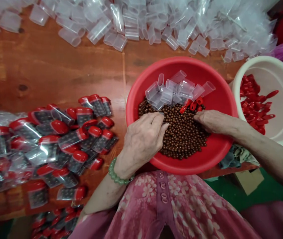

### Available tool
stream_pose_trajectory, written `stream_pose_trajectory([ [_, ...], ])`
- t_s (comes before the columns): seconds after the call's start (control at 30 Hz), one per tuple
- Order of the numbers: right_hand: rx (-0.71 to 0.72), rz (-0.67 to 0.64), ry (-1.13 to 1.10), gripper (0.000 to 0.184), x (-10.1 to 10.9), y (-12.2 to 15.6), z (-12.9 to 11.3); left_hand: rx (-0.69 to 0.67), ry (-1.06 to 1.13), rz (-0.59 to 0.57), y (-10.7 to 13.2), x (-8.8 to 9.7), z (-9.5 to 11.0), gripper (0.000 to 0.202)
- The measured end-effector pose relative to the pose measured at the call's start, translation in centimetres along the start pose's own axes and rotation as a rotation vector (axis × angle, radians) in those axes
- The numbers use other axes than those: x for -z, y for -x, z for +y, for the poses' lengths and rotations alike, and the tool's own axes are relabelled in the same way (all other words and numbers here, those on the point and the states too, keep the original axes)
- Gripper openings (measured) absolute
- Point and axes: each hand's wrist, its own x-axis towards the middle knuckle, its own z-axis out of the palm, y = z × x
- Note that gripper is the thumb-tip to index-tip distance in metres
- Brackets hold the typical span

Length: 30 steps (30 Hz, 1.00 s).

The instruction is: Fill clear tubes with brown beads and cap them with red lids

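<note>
A red plastic basin [221,149] holds a heap of small shiny brown beads [183,136]. Over the basin's left side is my left hand [145,137], its fingers curled and pressed together above the beads; a sliver of something clear shows at its fingertips, too little to name. My right hand [209,121] reaches in from the right with fingers closed at the edge of the heap, and what they hold, if anything, is hidden. Clear plastic sleeves [172,89] lie on the beads toward the far side, beside a few red caps [193,104].
Many clear sleeves [131,23] are piled along the table's far side. To the left lie bead-filled cases with red caps [74,136] on the wooden table [82,69]. A white bucket [280,109] with red pieces [253,103] stands right of the basin.
</note>
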Motion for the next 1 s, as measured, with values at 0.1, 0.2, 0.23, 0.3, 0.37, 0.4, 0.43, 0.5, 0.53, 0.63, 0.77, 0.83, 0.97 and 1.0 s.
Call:
stream_pose_trajectory([
  [0.1, 0.084, -0.053, -0.132, 0.017, 0.0, -0.4, -0.2, 0.013, -0.026, -0.051, 0.0, 0.0, 0.1, 0.023],
  [0.2, 0.144, -0.006, -0.170, 0.017, 0.2, -0.7, -1.5, 0.037, -0.024, -0.062, 0.0, 0.1, 0.1, 0.028],
  [0.23, 0.155, 0.011, -0.169, 0.018, 0.3, -0.8, -2.2, 0.044, -0.022, -0.069, -0.1, 0.1, 0.1, 0.030],
  [0.3, 0.181, 0.033, -0.172, 0.021, 0.7, -1.1, -3.7, 0.055, -0.018, -0.082, -0.1, 0.1, 0.1, 0.032],
  [0.37, 0.226, 0.037, -0.198, 0.023, 1.2, -1.6, -5.1, 0.065, -0.014, -0.088, -0.2, 0.1, 0.2, 0.032],
  [0.4, 0.256, 0.036, -0.221, 0.024, 1.4, -1.8, -5.6, 0.072, -0.011, -0.090, -0.2, 0.1, 0.2, 0.032],
  [0.43, 0.289, 0.035, -0.249, 0.024, 1.5, -2.1, -6.0, 0.082, -0.009, -0.094, -0.2, 0.1, 0.2, 0.033],
  [0.5, 0.355, 0.048, -0.319, 0.024, 1.6, -2.5, -6.5, 0.101, -0.001, -0.107, -0.2, 0.1, 0.3, 0.034],
  [0.53, 0.381, 0.062, -0.369, 0.023, 1.6, -2.7, -6.5, 0.108, 0.004, -0.113, -0.2, 0.2, 0.3, 0.035],
  [0.63, 0.433, 0.094, -0.599, 0.018, 1.5, -2.9, -6.3, 0.112, 0.017, -0.107, -0.2, 0.2, 0.3, 0.036],
  [0.77, 0.428, 0.096, -0.886, 0.014, 1.6, -2.5, -6.0, 0.084, 0.021, -0.055, 0.0, -0.1, 0.2, 0.037],
  [0.83, 0.419, 0.119, -0.989, 0.019, 1.7, -2.2, -6.0, 0.078, 0.034, -0.034, 0.0, -0.2, 0.1, 0.037],
  [0.97, 0.456, 0.162, -1.194, 0.021, 2.1, -1.6, -5.7, 0.096, 0.153, -0.035, -0.1, 0.6, -0.2, 0.034],
  [1.0, 0.465, 0.194, -1.234, 0.021, 2.2, -1.4, -5.6, 0.089, 0.238, -0.045, -0.1, 0.9, -0.3, 0.033],
])
